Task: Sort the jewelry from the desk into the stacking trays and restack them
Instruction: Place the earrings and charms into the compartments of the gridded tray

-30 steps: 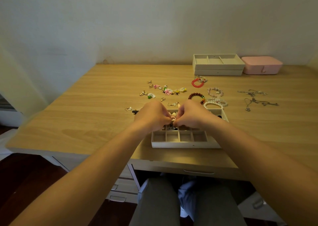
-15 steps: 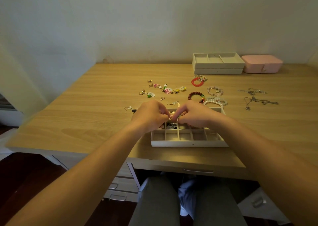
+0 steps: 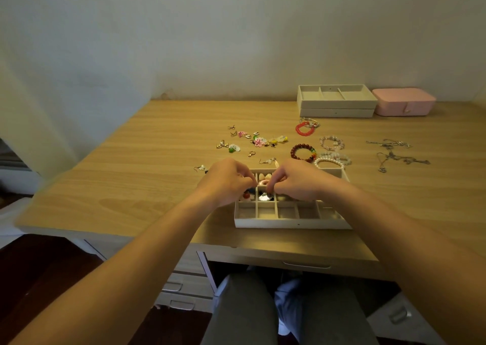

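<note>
Frame centre: left hand (image 3: 228, 181) and right hand (image 3: 298, 180), fingers curled, over divided tray (image 3: 292, 222) on bench (image 3: 157, 176). Cannot tell whether either pinches anything.

**Colours Recorded on the Wood-Grained Counter**

The counter (image 3: 157, 160) was finished in light tan wood grain. The compartment tray (image 3: 289, 224) and the stacked trays (image 3: 336, 106) were coloured off-white, and the box (image 3: 405, 105) beside them pale pink. A bright red bracelet (image 3: 302, 131), a dark red bracelet (image 3: 296, 151) with some green and yellow beads, a white pearl bracelet (image 3: 328, 161) and silver necklaces (image 3: 394, 156) were noted. A flower earring (image 3: 259, 142) was patterned pink and white.
</note>
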`<state>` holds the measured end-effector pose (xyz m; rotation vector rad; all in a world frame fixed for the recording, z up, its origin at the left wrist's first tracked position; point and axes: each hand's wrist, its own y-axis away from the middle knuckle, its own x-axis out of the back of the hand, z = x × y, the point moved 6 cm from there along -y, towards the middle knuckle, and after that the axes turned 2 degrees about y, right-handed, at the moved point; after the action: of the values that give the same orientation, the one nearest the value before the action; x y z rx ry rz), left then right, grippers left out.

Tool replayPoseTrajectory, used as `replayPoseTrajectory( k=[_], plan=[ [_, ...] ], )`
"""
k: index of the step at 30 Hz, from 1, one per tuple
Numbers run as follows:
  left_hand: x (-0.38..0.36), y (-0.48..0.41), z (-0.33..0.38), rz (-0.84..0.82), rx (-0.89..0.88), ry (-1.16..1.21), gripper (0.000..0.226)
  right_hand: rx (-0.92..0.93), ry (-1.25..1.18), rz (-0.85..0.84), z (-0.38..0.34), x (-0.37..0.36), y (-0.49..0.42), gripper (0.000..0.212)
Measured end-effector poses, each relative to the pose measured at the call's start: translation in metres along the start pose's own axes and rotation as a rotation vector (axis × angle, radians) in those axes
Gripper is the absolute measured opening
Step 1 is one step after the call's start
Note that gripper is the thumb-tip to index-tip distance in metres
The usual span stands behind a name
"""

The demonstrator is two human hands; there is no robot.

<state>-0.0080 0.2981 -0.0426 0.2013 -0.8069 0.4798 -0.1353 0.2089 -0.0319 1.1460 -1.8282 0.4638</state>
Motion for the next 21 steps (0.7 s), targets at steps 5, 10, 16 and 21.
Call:
replayPoseTrajectory(
  k=[5, 10, 16, 21],
  plan=[
    [0.018, 0.001, -0.013, 0.083, 0.030, 0.050, 0.022, -0.020, -0.036, 0.056, -0.006, 0.005, -0.006, 0.023],
    [0.045, -0.007, -0.041, 0.211, 0.127, 0.053, 0.021, 0.001, -0.122, 0.128, -0.028, 0.009, -0.029, 0.019],
    [0.060, -0.025, -0.063, 0.270, 0.213, -0.008, 0.022, -0.065, -0.197, 0.214, -0.027, 0.011, -0.073, 0.027],
    [0.056, -0.040, -0.076, 0.204, 0.216, -0.129, 0.021, -0.087, -0.253, 0.291, -0.015, 0.017, -0.098, 0.019]
  ],
)
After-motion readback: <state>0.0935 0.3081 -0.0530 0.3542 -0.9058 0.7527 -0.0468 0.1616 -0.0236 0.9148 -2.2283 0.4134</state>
